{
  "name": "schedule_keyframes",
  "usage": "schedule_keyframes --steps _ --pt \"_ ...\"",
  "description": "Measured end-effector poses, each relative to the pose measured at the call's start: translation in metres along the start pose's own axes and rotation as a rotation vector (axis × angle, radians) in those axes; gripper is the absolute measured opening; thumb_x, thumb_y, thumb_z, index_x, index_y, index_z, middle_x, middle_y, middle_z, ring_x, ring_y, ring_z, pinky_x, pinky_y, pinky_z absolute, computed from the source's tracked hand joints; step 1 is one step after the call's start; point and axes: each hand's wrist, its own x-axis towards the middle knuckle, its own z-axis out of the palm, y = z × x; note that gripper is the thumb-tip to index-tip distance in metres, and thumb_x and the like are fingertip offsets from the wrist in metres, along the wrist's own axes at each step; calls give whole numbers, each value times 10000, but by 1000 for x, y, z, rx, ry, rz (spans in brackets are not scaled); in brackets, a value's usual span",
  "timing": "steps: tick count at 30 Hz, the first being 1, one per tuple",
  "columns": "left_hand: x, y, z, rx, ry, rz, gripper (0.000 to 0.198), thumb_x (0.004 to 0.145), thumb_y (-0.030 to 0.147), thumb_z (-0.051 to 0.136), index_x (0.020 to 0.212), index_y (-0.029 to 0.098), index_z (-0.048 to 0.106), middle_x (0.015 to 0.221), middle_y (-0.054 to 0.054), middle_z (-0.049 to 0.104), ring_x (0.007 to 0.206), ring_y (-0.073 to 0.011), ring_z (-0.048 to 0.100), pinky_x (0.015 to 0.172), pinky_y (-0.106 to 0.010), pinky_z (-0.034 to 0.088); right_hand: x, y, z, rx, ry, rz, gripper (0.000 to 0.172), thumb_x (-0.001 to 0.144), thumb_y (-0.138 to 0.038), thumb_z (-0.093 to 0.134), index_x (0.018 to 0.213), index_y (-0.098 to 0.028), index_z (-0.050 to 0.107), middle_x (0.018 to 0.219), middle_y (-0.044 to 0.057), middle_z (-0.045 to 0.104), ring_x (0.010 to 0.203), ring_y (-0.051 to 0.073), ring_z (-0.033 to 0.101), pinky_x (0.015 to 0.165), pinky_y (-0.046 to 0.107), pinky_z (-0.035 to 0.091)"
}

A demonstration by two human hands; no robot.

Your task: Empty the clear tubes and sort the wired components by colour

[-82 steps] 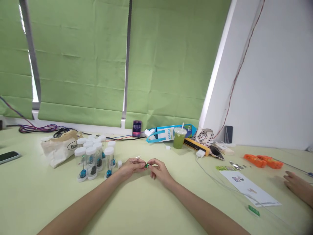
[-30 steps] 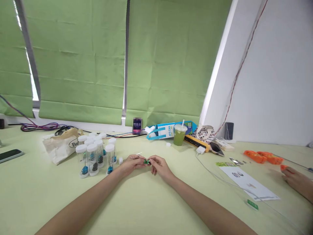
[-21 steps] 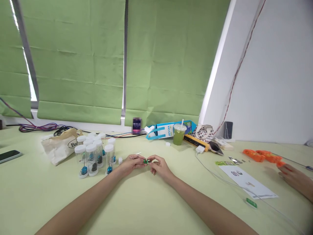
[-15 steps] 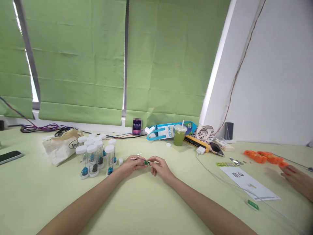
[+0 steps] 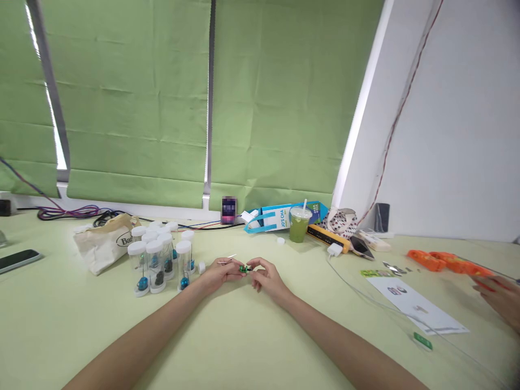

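Between my hands is a small green and black piece (image 5: 244, 268), too small to make out its kind. My left hand (image 5: 222, 273) pinches its left side between thumb and finger. A thin pale stick (image 5: 229, 257) pokes out above the left fingers. On the other side, the thumb and forefinger of my right hand (image 5: 266, 277) close on the dark right end of the same piece. A white cap (image 5: 202, 267) lies beside my left hand. Left of that stand several clear tubes (image 5: 155, 268) with white lids, blue or dark round things inside.
A cloth bag (image 5: 101, 244) and a phone (image 5: 18, 261) lie to the left. At the back are a blue-edged bag (image 5: 268, 219), a green drink cup (image 5: 298, 232) and a yellow power strip (image 5: 328, 238). On the right, another person's hand (image 5: 501, 298) touches orange parts (image 5: 447, 262) near a white sheet (image 5: 418, 309).
My hands hold nearly the same pose around the small piece; my right fingertips have shifted slightly. The whole view has drifted a little. The other person's hand has moved slightly.
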Motion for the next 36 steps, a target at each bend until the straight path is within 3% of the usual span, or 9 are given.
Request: schedule_keyframes --steps 17,22,28,36 --pt "-1 2 1 11 -14 12 168 649 229 623 762 111 665 791 -77 679 807 -218 627 833 -360 448 0 1 0 -11 -1 -9 223 676 -289 543 874 -188 559 786 -6 527 467 55 506 387 173 411" --pt "-2 3 2 23 0 1 173 636 234 634 761 118 663 791 -79 687 839 -220 620 828 -348 449 1 3 0 -10 2 -12 239 691 -336 539 874 -183 565 780 2 558 453 58 512 381 175 403" --pt "0 1 0 38 -13 -2 199 653 260 617 787 120 662 833 -97 691 880 -233 614 836 -352 441 2 4 0 -29 -6 9 283 733 -409 506 881 -172 554 614 -19 549 426 66 501 381 165 390" --pt "2 -1 -2 22 -1 -2 204 657 280 631 782 121 659 849 -98 686 878 -230 616 849 -353 435 5 8 0 3 -21 -8 325 766 -456 453 876 -162 534 601 -20 536 402 64 485 358 167 373"
